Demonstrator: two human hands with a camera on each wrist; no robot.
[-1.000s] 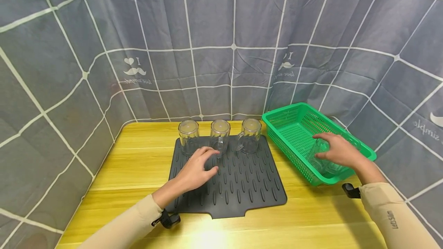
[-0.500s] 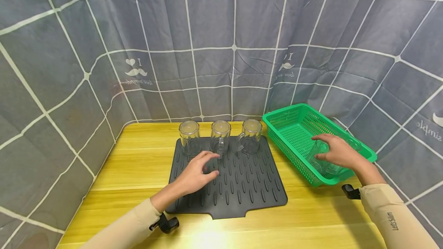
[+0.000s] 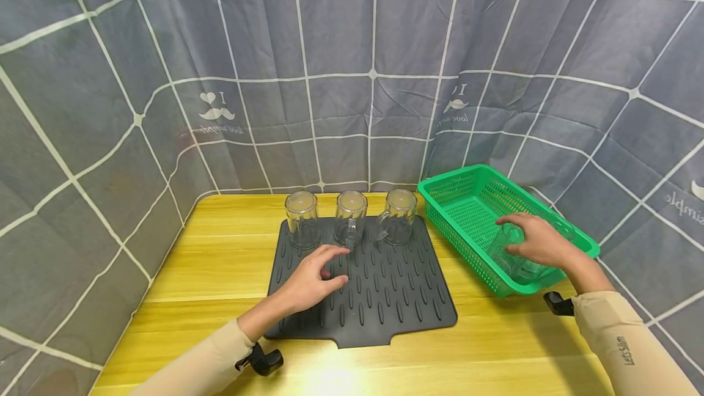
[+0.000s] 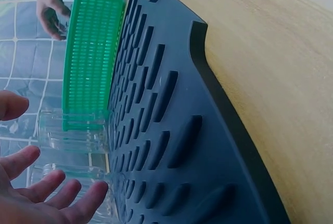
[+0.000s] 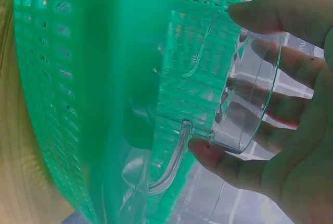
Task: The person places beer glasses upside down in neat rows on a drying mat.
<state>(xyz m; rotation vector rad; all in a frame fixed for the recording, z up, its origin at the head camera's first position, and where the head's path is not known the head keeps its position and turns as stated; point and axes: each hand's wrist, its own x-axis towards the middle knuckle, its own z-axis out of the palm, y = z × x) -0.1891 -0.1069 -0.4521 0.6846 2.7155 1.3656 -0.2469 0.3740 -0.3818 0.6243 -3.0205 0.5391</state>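
"Which hand's nearer the glass mug [image 3: 503, 254]?"
"The right hand [image 3: 538, 240] — palm above it, fingers curled round, inside the green basket [image 3: 458, 238]."
"And the left hand [image 3: 308, 280]?"
"Left of the basket — fingers apart."

A yellow wood-grain table [image 3: 181, 267] is enclosed on 3 sides by grey cloth [image 3: 341, 35] ruled with white gridlines [image 3: 374, 29]: behind it, to its left and to its right. Behind the table the cloth is creased and bears 2 white moustache prints [image 3: 217, 113] with reversed lettering [image 3: 229, 130]. A bright glare [image 3: 332, 381] sits on the table's near part.
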